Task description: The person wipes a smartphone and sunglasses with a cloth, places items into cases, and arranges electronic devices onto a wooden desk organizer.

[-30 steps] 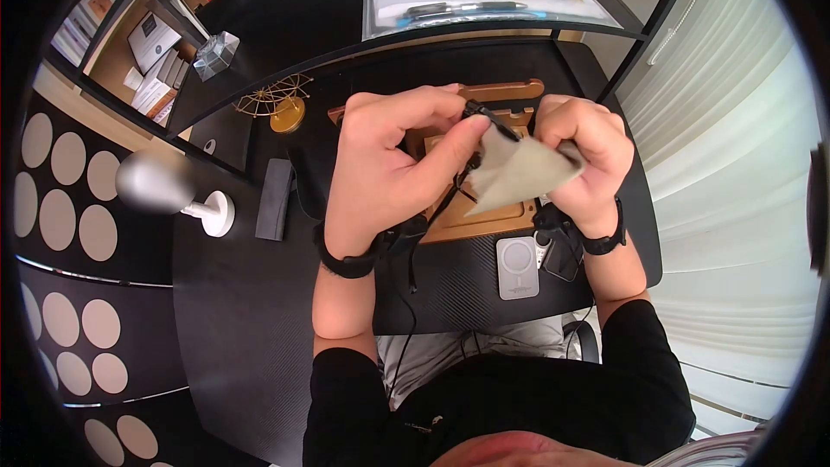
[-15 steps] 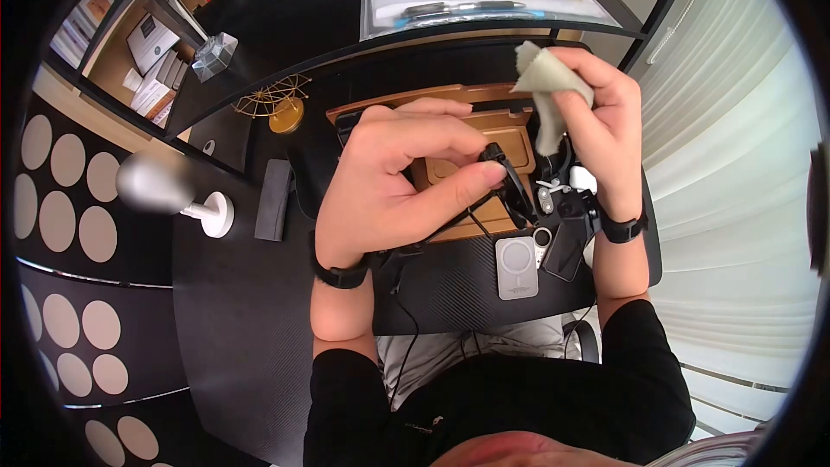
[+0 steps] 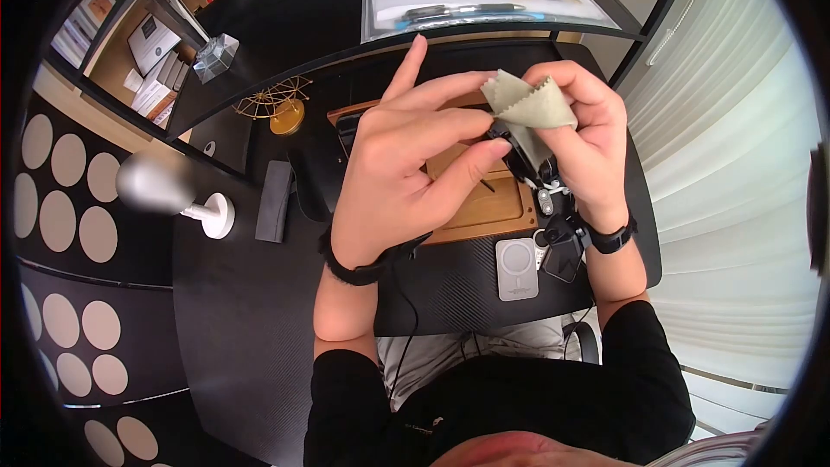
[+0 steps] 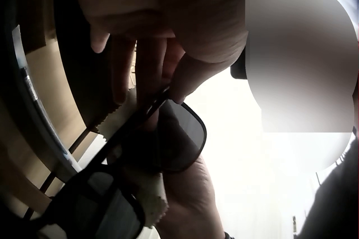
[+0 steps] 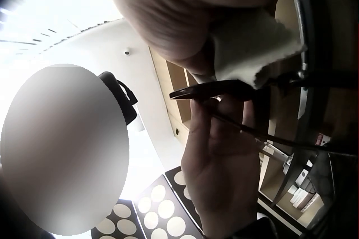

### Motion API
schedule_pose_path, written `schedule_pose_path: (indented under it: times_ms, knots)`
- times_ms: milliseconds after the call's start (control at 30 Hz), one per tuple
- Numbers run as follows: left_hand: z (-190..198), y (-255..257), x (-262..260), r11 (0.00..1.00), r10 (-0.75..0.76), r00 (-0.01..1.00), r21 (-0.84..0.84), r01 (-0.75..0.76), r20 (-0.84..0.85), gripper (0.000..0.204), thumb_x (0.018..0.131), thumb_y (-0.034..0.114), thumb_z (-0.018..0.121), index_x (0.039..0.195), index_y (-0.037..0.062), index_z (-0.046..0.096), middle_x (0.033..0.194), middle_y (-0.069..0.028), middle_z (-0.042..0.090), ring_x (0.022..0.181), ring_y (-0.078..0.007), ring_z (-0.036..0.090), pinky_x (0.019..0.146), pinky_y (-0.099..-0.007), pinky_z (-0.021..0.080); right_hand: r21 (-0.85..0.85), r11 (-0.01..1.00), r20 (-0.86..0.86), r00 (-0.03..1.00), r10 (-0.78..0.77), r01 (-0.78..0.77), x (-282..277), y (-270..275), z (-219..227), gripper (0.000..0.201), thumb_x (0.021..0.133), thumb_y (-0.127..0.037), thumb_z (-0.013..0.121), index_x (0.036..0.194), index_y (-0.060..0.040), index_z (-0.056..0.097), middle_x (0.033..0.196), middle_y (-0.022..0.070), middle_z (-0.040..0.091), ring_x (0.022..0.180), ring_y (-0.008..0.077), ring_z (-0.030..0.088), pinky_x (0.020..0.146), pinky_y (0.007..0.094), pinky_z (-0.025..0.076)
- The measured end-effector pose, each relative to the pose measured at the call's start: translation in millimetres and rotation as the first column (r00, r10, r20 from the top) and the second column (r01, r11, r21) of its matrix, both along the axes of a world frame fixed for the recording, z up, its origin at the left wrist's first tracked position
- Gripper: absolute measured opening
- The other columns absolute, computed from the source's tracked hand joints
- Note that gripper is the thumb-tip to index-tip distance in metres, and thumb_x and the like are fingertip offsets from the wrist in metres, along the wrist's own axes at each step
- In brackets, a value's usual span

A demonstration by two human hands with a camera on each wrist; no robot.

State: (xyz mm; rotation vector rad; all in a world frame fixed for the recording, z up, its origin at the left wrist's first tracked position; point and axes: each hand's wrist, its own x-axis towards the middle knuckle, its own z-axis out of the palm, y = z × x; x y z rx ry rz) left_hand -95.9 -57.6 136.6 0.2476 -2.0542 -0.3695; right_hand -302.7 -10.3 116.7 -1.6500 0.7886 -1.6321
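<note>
Dark-framed sunglasses [image 4: 188,138] are pinched at one end between the thumb and fingers of my left hand [image 3: 389,160]. In the head view only a dark part of the glasses [image 3: 519,161] shows below the fingertips. My right hand [image 3: 592,130] grips a pale grey-green cloth [image 3: 538,106] with zigzag edges, bunched between thumb and fingers. From the right wrist, the cloth [image 5: 247,48] lies right at the upper side of the frame. The left wrist view shows cloth behind the glasses, its middle hidden by them. A wooden tray [image 3: 493,223] sits under both hands.
A grey magnetic power bank [image 3: 517,270] lies on the black desk [image 3: 259,311] in front of the tray. Beside it are a dark phone-like item [image 3: 564,261] and small white items. A shelf [image 3: 311,65] spans the back; a grey case [image 3: 275,201] and white lamp [image 3: 216,214] stand left.
The right hand first drew the cloth up and right, away from the glasses, then brought it back down to them. The left hand keeps its pinch, its index or another finger now raised.
</note>
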Motion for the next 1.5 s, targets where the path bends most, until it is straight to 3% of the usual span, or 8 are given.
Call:
schedule_pose_path:
  times_ms: [233, 300, 633, 967, 1067, 1133, 1267, 1500]
  knots:
    - [-4, -4, -2, 0.978, -0.151, 0.987, 0.136, 0.159, -0.063, 0.013, 0.082, 0.000, 0.076, 0.092, -0.0061, 0.074, 0.085, -0.0152, 0.075, 0.093, -0.0299, 0.073, 0.109, -0.0579, 0.044, 0.053, 0.997, -0.011, 0.999, 0.049, -0.048, 1, -1, -1, 0.026, 0.087, 0.006, 0.060, 0.113, 0.0018, 0.062, 0.101, 0.0034, 0.070, 0.093, 0.0059, 0.064, 0.081, 0.0208, 0.049]
    - [-5, -5, -3, 0.981, -0.146, 0.983, 0.114, 0.159, -0.113, 0.012, 0.080, 0.000, 0.078, 0.088, -0.0049, 0.071, 0.075, -0.0141, 0.070, 0.074, -0.0278, 0.071, 0.101, -0.0488, 0.052, 0.048, 0.998, 0.010, 0.999, 0.043, -0.043, 2, -1, -1, 0.025, 0.086, 0.006, 0.061, 0.111, 0.0014, 0.062, 0.101, 0.0035, 0.070, 0.093, 0.0060, 0.064, 0.081, 0.0209, 0.049]
    - [-1, -11, 2, 0.998, -0.005, 0.991, 0.065, 0.014, -0.135, 0.009, 0.080, -0.003, 0.076, 0.088, -0.0049, 0.073, 0.066, -0.0114, 0.066, 0.067, -0.0242, 0.068, 0.097, -0.0461, 0.054, -0.103, 0.995, 0.012, 1.000, 0.008, -0.007, 7, 7, 8, 0.016, 0.086, 0.002, 0.073, 0.088, -0.0019, 0.058, 0.099, 0.0075, 0.066, 0.086, 0.0076, 0.059, 0.076, 0.0228, 0.048]
    - [-5, -17, 5, 1.000, 0.022, 0.998, -0.007, -0.022, -0.061, 0.010, 0.078, -0.005, 0.076, 0.087, -0.0057, 0.072, 0.063, -0.0108, 0.062, 0.063, -0.0249, 0.065, 0.098, -0.0472, 0.053, -0.113, 0.986, 0.179, 0.979, -0.099, 0.120, 16, 15, 6, 0.019, 0.089, -0.001, 0.076, 0.096, -0.0013, 0.057, 0.102, 0.0075, 0.067, 0.091, 0.0080, 0.060, 0.081, 0.0232, 0.048]
    - [-3, -14, 2, 0.998, 0.053, 0.994, -0.021, -0.056, -0.095, 0.009, 0.079, -0.006, 0.075, 0.087, -0.0061, 0.071, 0.064, -0.0112, 0.063, 0.065, -0.0255, 0.067, 0.098, -0.0472, 0.053, -0.156, 0.979, 0.146, 0.983, -0.111, 0.133, 18, 19, 6, 0.022, 0.085, 0.001, 0.079, 0.096, -0.0014, 0.060, 0.103, 0.0088, 0.069, 0.091, 0.0096, 0.062, 0.079, 0.0240, 0.049]
    - [-3, -14, 1, 0.996, 0.077, 0.988, -0.028, -0.081, -0.132, 0.009, 0.079, -0.006, 0.075, 0.087, -0.0062, 0.071, 0.064, -0.0113, 0.063, 0.067, -0.0258, 0.068, 0.098, -0.0472, 0.053, -0.310, 0.944, -0.113, 0.981, -0.155, 0.113, 18, 23, 10, 0.025, 0.078, 0.001, 0.083, 0.093, -0.0017, 0.064, 0.102, 0.0114, 0.069, 0.085, 0.0155, 0.064, 0.074, 0.0277, 0.050]
    - [-4, -16, 2, 0.991, 0.106, 0.967, -0.052, -0.121, -0.232, 0.009, 0.080, -0.006, 0.073, 0.089, -0.0061, 0.070, 0.066, -0.0107, 0.065, 0.068, -0.0258, 0.068, 0.099, -0.0470, 0.053, -0.504, 0.834, -0.373, 0.927, 0.022, -0.223, 19, 20, 24, 0.014, 0.078, -0.007, 0.078, 0.080, -0.0010, 0.065, 0.086, 0.0181, 0.073, 0.071, 0.0271, 0.061, 0.064, 0.0377, 0.049]
    - [-3, -15, 6, 0.994, 0.101, 0.961, -0.017, -0.109, -0.258, 0.008, 0.081, -0.006, 0.072, 0.090, -0.0066, 0.071, 0.069, -0.0110, 0.068, 0.068, -0.0227, 0.069, 0.101, -0.0482, 0.052, -0.592, 0.799, -0.267, 0.911, -0.315, 0.103, 8, 13, 22, 0.011, 0.077, 0.002, 0.075, 0.087, 0.0023, 0.070, 0.089, 0.0143, 0.071, 0.074, 0.0249, 0.065, 0.066, 0.0334, 0.051]
